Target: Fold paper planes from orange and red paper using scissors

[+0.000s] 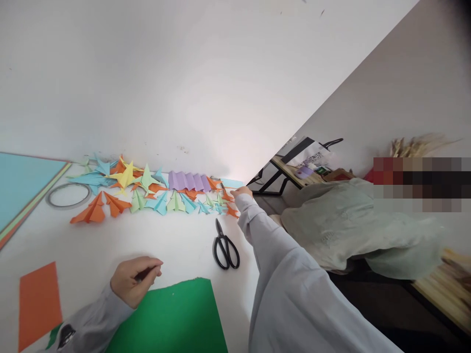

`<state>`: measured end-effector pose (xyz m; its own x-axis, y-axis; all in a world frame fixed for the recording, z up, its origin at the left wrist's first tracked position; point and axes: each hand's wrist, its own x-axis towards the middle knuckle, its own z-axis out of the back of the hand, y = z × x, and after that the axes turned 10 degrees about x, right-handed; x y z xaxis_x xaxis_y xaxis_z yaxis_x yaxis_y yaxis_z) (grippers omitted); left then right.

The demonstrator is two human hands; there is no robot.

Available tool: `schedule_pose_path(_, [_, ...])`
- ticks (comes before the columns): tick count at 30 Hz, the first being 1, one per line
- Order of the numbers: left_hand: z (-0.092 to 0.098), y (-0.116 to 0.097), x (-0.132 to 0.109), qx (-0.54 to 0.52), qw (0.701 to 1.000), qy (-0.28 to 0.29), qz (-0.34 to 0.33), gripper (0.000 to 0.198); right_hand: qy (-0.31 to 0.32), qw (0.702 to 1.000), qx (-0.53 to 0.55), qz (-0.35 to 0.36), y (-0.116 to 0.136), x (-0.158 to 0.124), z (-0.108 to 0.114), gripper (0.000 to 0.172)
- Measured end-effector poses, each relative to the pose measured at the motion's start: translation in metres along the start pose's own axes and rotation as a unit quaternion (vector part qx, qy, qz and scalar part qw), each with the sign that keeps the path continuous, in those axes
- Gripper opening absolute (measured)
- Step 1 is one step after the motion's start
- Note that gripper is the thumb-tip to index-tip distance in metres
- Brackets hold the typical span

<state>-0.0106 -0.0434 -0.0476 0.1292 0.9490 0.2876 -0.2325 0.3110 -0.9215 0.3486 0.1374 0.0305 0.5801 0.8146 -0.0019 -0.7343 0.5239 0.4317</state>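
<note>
My left hand [135, 280] hovers over the near edge of a green sheet of paper [172, 314]. Its fingers are curled, thumb and forefinger nearly together, and nothing shows between them. At the far right end of the table my right hand [243, 191] reaches out beside small orange folded papers [231, 212]; its fingers are mostly hidden and what they hold cannot be made out. Black-handled scissors [226, 250] lie between the two hands, tips pointing away. Along the wall stand folded paper figures: a yellow paper crane [126, 174], an orange paper plane [88, 212] and a purple pleated strip [188, 181].
A roll of tape [68, 195] lies at left beside stacked coloured sheets [25, 181]. An orange rectangle of paper [39, 304] is near the front left. Past the right edge a person in a grey-green top [342, 220] sits near a wooden shelf with a white bag [311, 154].
</note>
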Motion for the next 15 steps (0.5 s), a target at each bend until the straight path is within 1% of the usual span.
schedule_pose_path(3, [-0.001, -0.002, 0.0, -0.003, 1.0, -0.007, 0.007, 0.013, 0.017, 0.999, 0.027, 0.011, 0.008, -0.01, 0.024, 0.031])
schedule_pose_path(5, [-0.001, -0.003, 0.001, -0.005, 1.0, -0.008, 0.016, 0.013, 0.03, 0.997, 0.052, 0.043, 0.014, -0.034, 0.034, 0.03])
schedule_pose_path(6, [0.0, -0.003, 0.002, -0.008, 1.0, -0.007, 0.02, 0.013, 0.04, 0.994, 0.068, 0.069, 0.015, -0.053, 0.035, 0.033])
schedule_pose_path(7, [0.0, -0.004, 0.002, -0.01, 1.0, -0.004, 0.025, 0.013, 0.063, 0.99, 0.085, 0.096, 0.016, -0.076, 0.032, 0.04])
schedule_pose_path(8, [0.0, -0.004, 0.002, -0.013, 0.999, 0.0, 0.03, 0.013, 0.097, 0.982, 0.102, 0.127, 0.016, -0.103, 0.027, 0.041])
schedule_pose_path(9, [0.001, -0.004, 0.003, -0.015, 0.999, 0.005, 0.036, 0.014, 0.14, 0.97, 0.119, 0.161, 0.014, -0.133, 0.018, 0.037])
schedule_pose_path(10, [0.001, -0.003, 0.003, -0.014, 0.999, 0.009, 0.041, 0.014, 0.189, 0.953, 0.133, 0.195, 0.012, -0.163, 0.008, 0.032])
schedule_pose_path(11, [0.002, -0.003, 0.003, -0.009, 0.999, 0.011, 0.043, 0.015, 0.263, 0.922, 0.148, 0.243, 0.009, -0.193, -0.004, 0.03])
schedule_pose_path(12, [0.002, -0.002, 0.003, -0.001, 0.999, 0.012, 0.04, 0.015, 0.359, 0.855, 0.17, 0.334, 0.006, -0.219, -0.017, 0.031])
schedule_pose_path(13, [0.003, -0.002, 0.003, 0.012, 0.999, 0.012, 0.031, 0.016, 0.398, 0.807, 0.184, 0.397, 0.003, -0.242, -0.029, 0.034])
schedule_pose_path(14, [0.003, -0.002, 0.003, 0.028, 0.999, 0.012, 0.017, 0.016, 0.397, 0.789, 0.174, 0.436, 0.001, -0.26, -0.04, 0.035])
schedule_pose_path(15, [0.004, -0.002, 0.003, 0.047, 0.999, 0.012, -0.006, 0.016, 0.359, 0.8, 0.145, 0.459, -0.001, -0.272, -0.05, 0.035])
